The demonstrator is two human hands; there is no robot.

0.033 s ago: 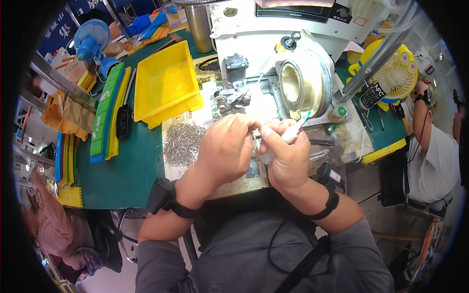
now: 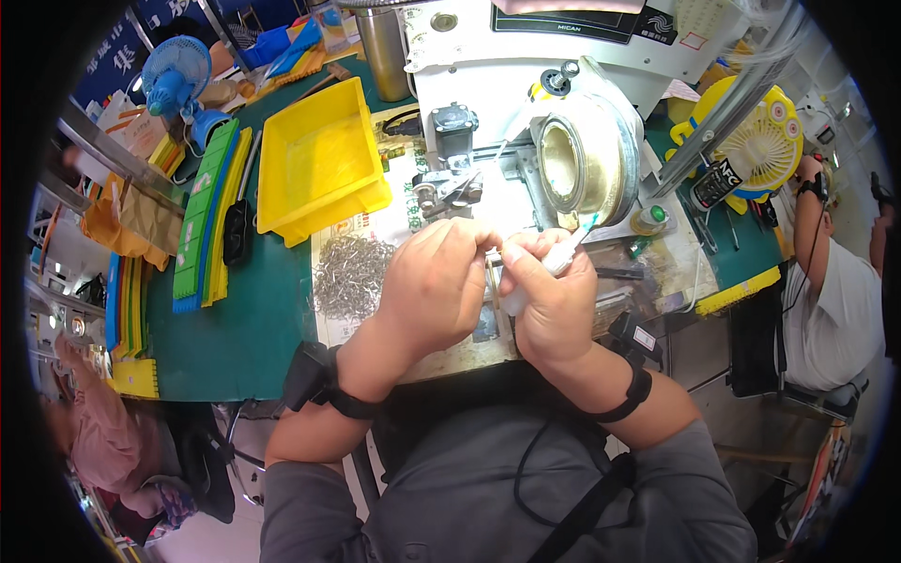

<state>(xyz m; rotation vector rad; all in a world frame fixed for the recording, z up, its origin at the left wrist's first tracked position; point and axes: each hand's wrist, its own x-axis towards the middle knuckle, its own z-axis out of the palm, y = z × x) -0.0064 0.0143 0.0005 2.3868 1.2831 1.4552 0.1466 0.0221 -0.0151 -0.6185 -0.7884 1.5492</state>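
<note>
"Both my hands are meeting to the right of the yellow tray (image 2: 319, 169), on my side of it. My right hand (image 2: 558, 310) is gripping a white tube (image 2: 562, 255) with a teal tip; my left hand (image 2: 439, 281) is pinching its fingertips together, and I can't tell whether anything is sitting between them."

"What is crowding you?"

"A tangle of thin metal pieces (image 2: 353, 279) is lying on the tray's near side, beside my left hand. Green, blue and yellow strips (image 2: 206, 216) are lying to the tray's left, with a black-handled tool (image 2: 238, 230) resting between. A metal cup (image 2: 383, 56) is standing by the tray's far right corner, and a white machine (image 2: 469, 75) with a round metal ring (image 2: 560, 164) is filling the space to its right."

"And what is getting in the way?"

"My hands are hiding part of the worktop (image 2: 450, 362) right of the tray. Farther right, a slanting metal post (image 2: 737, 89) is crossing in front of a yellow fan (image 2: 765, 136)."

"What is changing since the earlier look?"

"Hardly anything I'm seeing: my hands are holding the same pose, the tube is pointing the same way, and the tray is resting where it was."
</note>
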